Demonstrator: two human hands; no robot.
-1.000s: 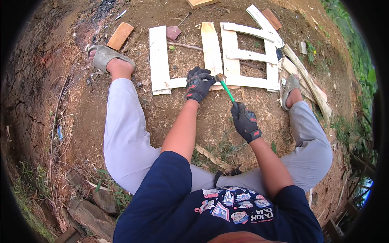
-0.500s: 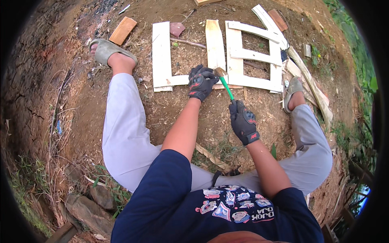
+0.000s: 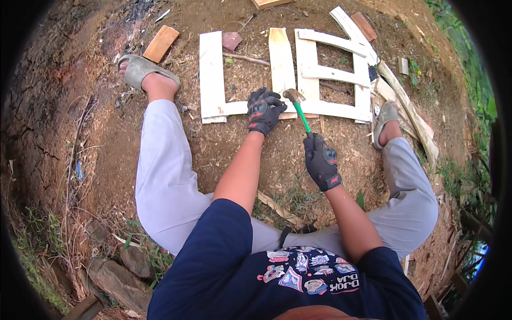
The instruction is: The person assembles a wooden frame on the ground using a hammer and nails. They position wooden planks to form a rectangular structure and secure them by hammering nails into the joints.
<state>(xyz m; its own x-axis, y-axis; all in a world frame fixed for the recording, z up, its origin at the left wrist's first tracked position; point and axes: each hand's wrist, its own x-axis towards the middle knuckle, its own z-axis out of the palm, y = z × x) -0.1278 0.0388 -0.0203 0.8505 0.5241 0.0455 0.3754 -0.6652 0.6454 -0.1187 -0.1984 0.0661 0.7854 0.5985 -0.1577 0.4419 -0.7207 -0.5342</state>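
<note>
My right hand (image 3: 322, 162), in a dark glove with red marks, is wrapped round a hammer (image 3: 301, 117) with a green handle. The hammer's head is over the bottom strip, just right of my left fingertips. My gloved left hand (image 3: 265, 111) rests on the long white wooden strip (image 3: 341, 109), thumb and fingers drawn together. Whatever they pinch is hidden. That strip lies across the lower ends of several upright boards: a left board (image 3: 212, 74), a middle board (image 3: 281, 61) with a pointed top, and others at the right joined by short crosspieces (image 3: 336, 74).
Brown wooden blocks lie on the soil, one (image 3: 161, 44) by my left foot, another (image 3: 364, 26) at the far right. Long offcuts (image 3: 408, 104) are heaped beside my right foot. A reddish flat piece (image 3: 231, 40) and a stick (image 3: 248, 57) lie between the boards. Rocks (image 3: 120, 280) sit lower left.
The hammer's head has shifted slightly to the right, away from my left fingertips, and its face is turned differently. My left hand stays on the strip.
</note>
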